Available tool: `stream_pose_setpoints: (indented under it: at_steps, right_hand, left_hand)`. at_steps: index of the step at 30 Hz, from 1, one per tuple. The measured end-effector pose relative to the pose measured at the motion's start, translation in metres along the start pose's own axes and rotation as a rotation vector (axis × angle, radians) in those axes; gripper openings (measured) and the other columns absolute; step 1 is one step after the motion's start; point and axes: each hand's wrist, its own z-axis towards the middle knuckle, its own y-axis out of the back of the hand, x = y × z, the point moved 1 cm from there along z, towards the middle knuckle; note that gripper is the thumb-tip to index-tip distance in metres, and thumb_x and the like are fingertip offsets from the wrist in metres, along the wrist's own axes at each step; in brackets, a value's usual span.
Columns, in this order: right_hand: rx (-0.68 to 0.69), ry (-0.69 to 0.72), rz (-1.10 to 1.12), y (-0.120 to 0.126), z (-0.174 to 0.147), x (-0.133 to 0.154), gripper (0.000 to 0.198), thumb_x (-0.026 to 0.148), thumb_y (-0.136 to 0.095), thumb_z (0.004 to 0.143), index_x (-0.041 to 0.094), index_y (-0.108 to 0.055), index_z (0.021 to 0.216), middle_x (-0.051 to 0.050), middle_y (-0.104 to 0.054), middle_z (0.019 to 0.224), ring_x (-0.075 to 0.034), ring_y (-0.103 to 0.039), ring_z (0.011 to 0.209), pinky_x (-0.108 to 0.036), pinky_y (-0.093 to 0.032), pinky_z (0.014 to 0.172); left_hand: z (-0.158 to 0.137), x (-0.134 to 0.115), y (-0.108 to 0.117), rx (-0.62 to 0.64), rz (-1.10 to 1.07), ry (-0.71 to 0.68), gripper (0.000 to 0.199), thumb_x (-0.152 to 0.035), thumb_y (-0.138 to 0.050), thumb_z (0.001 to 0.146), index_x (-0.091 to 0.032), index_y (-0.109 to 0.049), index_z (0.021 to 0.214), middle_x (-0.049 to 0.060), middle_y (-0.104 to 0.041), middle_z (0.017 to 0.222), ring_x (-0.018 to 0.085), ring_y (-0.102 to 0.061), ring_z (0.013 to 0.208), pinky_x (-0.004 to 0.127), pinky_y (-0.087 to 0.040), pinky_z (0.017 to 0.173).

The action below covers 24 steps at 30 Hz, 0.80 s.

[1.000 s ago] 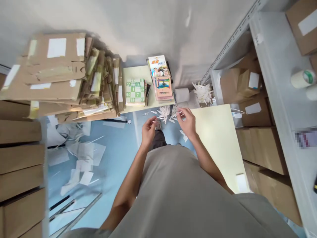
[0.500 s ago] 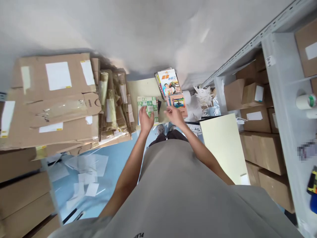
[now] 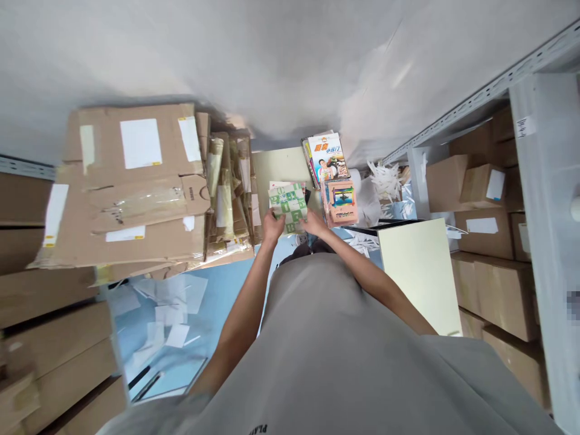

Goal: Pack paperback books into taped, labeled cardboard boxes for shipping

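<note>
A green-and-white patterned book point(image 3: 290, 205) is held between my two hands, slightly tilted above other books on the narrow table point(image 3: 274, 163). My left hand point(image 3: 274, 226) grips its left edge, thumb on the cover. At its right edge, my right hand point(image 3: 313, 223) has the fingers closed on it. Beneath it, parts of a pinkish cover and a dark one stick out. To the right lie a stack with a pink book point(image 3: 341, 205) on top and, behind it, a stack topped by a white book with a food picture point(image 3: 330, 158).
Flattened cardboard boxes point(image 3: 149, 202) are piled at the left. Shredded white paper point(image 3: 384, 180) and a white roll stand right of the books. Shelves of cardboard boxes point(image 3: 493, 278) line the right side. Loose paper sheets point(image 3: 176, 308) lie on the blue floor.
Both hands have closed on the green-and-white book, which has been lifted and tilted off the books under it. My right hand has come away from beside the pink book. The view has shifted left.
</note>
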Motion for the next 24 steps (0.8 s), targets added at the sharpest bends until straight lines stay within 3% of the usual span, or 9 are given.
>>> stream_pose_setpoints:
  at_steps: [3, 6, 11, 14, 16, 19, 21, 24]
  right_hand:
    - [-0.027, -0.076, 0.013, 0.003, -0.002, -0.003, 0.027, 0.026, -0.077, 0.101, 0.017, -0.068, 0.125, -0.025, -0.086, 0.115, -0.043, -0.085, 0.112, -0.056, -0.065, 0.103]
    - [-0.059, -0.081, 0.043, 0.004, -0.008, -0.007, 0.029, 0.017, -0.074, 0.098, 0.020, -0.066, 0.126, -0.019, -0.086, 0.118, -0.038, -0.083, 0.115, -0.052, -0.064, 0.106]
    - [-0.174, 0.055, 0.395, 0.021, -0.052, -0.026, 0.038, 0.028, -0.079, 0.098, 0.023, -0.065, 0.133, -0.008, -0.084, 0.116, -0.025, -0.081, 0.105, -0.039, -0.065, 0.098]
    - [-0.367, 0.149, 0.557, 0.058, -0.102, -0.048, 0.045, 0.050, -0.076, 0.105, 0.023, -0.066, 0.140, -0.008, -0.083, 0.115, -0.023, -0.080, 0.096, -0.035, -0.064, 0.089]
    - [-0.550, 0.161, 0.547, 0.090, -0.142, -0.067, 0.054, 0.062, -0.071, 0.108, 0.023, -0.068, 0.146, -0.008, -0.084, 0.112, -0.022, -0.076, 0.085, -0.034, -0.063, 0.083]
    - [-0.765, 0.072, 0.515, 0.130, -0.202, -0.108, 0.052, 0.068, -0.065, 0.111, 0.025, -0.078, 0.137, -0.006, -0.085, 0.104, -0.019, -0.067, 0.067, -0.033, -0.057, 0.071]
    - [-0.852, 0.002, 0.569, 0.143, -0.238, -0.142, 0.050, 0.070, -0.062, 0.111, 0.026, -0.083, 0.123, -0.005, -0.083, 0.095, -0.017, -0.062, 0.060, -0.031, -0.053, 0.064]
    - [-0.926, -0.092, 0.796, 0.142, -0.284, -0.198, 0.056, 0.076, -0.064, 0.107, 0.025, -0.085, 0.113, -0.001, -0.075, 0.078, -0.016, -0.058, 0.053, -0.030, -0.048, 0.053]
  left_hand:
    - [0.002, 0.001, 0.009, -0.019, -0.086, 0.068, 0.031, -0.047, -0.083, 0.077, -0.022, -0.074, 0.094, 0.008, -0.079, 0.085, 0.031, -0.075, 0.089, 0.039, -0.058, 0.084]
    - [-0.005, -0.012, 0.020, 0.040, -0.063, 0.062, 0.036, -0.055, -0.080, 0.083, -0.024, -0.065, 0.071, 0.003, -0.064, 0.065, 0.025, -0.064, 0.075, 0.033, -0.047, 0.070]
    - [-0.032, -0.066, 0.042, 0.087, -0.139, -0.115, 0.049, -0.065, -0.082, 0.093, -0.021, -0.069, 0.075, 0.001, -0.062, 0.072, 0.019, -0.057, 0.072, 0.029, -0.044, 0.065]
    - [-0.053, -0.111, 0.032, 0.286, -0.266, -0.175, 0.053, -0.073, -0.084, 0.093, -0.020, -0.077, 0.089, 0.004, -0.073, 0.085, 0.021, -0.067, 0.082, 0.030, -0.054, 0.071]
    - [-0.071, -0.140, 0.007, 0.469, -0.302, -0.183, 0.060, -0.080, -0.085, 0.090, -0.020, -0.081, 0.095, 0.006, -0.078, 0.090, 0.026, -0.074, 0.090, 0.033, -0.060, 0.076]
    - [-0.104, -0.172, -0.054, 0.715, -0.294, -0.232, 0.068, -0.086, -0.086, 0.086, -0.020, -0.085, 0.104, 0.008, -0.083, 0.096, 0.031, -0.080, 0.101, 0.039, -0.066, 0.084]
    - [-0.132, -0.185, -0.102, 0.833, -0.263, -0.277, 0.067, -0.085, -0.087, 0.087, -0.021, -0.086, 0.108, 0.009, -0.085, 0.104, 0.031, -0.081, 0.106, 0.041, -0.068, 0.090]
    - [-0.179, -0.195, -0.172, 0.976, -0.196, -0.292, 0.067, -0.084, -0.085, 0.088, -0.022, -0.085, 0.112, 0.008, -0.086, 0.110, 0.031, -0.081, 0.110, 0.042, -0.067, 0.095]
